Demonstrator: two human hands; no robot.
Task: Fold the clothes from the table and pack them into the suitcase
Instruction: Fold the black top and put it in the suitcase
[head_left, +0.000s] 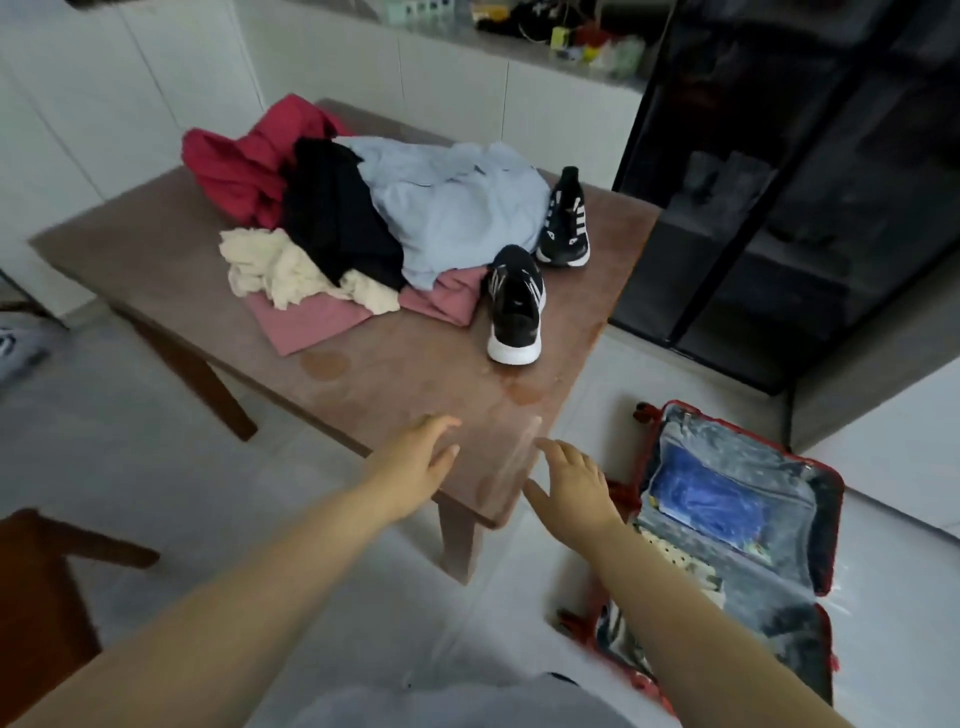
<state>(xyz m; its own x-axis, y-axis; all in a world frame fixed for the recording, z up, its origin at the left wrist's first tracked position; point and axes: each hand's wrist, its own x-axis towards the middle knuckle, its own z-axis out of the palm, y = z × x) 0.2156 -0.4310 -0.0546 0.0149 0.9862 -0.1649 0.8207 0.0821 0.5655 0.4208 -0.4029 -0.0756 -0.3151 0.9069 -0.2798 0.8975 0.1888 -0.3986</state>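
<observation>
Two bare hands reach forward at the near corner of the table (156, 249), and both hold nothing. Left hand (415, 457) is above the table's near corner with fingers straight and close together; I cannot tell if it touches the wood. Right hand (576, 483) is just beyond the table's right edge, with fingers relaxed and a little spread.

All the clothes lie in one loose heap on the far half of the table, none of them folded. A red garment (234, 161) is at the far left of the table. A black garment (332, 218) and a light blue shirt (457, 208) lie over the middle. A cream cloth (270, 270) and a pink garment (306, 325) are at the side of the heap nearest the person. Two black shoes stand at the right side of the table, one shoe (514, 306) touching the pink garment, the other shoe (566, 223) beside the blue shirt.

The suitcase (834, 519) lies open on the floor, just right of the table's near corner, with a blue item (706, 499) already inside. I think it is put there so that each folded piece goes down in one short move. The near half of the table is bare, probably kept as room for folding. To my judgement the task is at its beginning, and the next move is a reach to the heap, most likely for the pink or cream piece
</observation>
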